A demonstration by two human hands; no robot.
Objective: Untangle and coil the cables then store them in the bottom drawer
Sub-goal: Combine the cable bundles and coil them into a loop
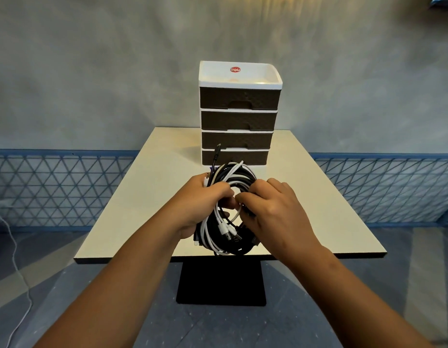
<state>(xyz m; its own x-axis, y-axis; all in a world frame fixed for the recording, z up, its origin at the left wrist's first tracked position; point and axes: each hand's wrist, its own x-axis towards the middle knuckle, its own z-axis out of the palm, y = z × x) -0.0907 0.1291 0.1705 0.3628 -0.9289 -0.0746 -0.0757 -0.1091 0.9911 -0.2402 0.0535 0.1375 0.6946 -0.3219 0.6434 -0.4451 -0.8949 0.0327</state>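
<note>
Bundle of cables (230,209), black and white strands wound together into a rough ring, held above the middle of the table (147,197), just near of the drawer unit (239,114). Several white plug ends hang at the near side of the ring; one black plug end sticks up at its far left edge, in front of the bottom drawer (245,158).

Left hand (205,204): fingers curled round the left side of the bundle, thumb across the strands. Right hand (273,207): fingers curled over the right side of the ring, fingertips pressed into the strands close to the left thumb; whether they pinch a single strand cannot be told.

Drawer unit: white frame, four dark brown drawers stacked upright, all closed, with a shallow white tray top bearing a red round sticker (235,69). It stands at the far middle of the table. The bundle and both hands lie directly between the viewer and the bottom drawer, covering part of its front.

Surroundings: pale square table on a black pedestal base (220,285); grey wall behind; blue lattice panels (54,187) to left and right; a thin white cord (15,259) trailing on the floor at far left.
</note>
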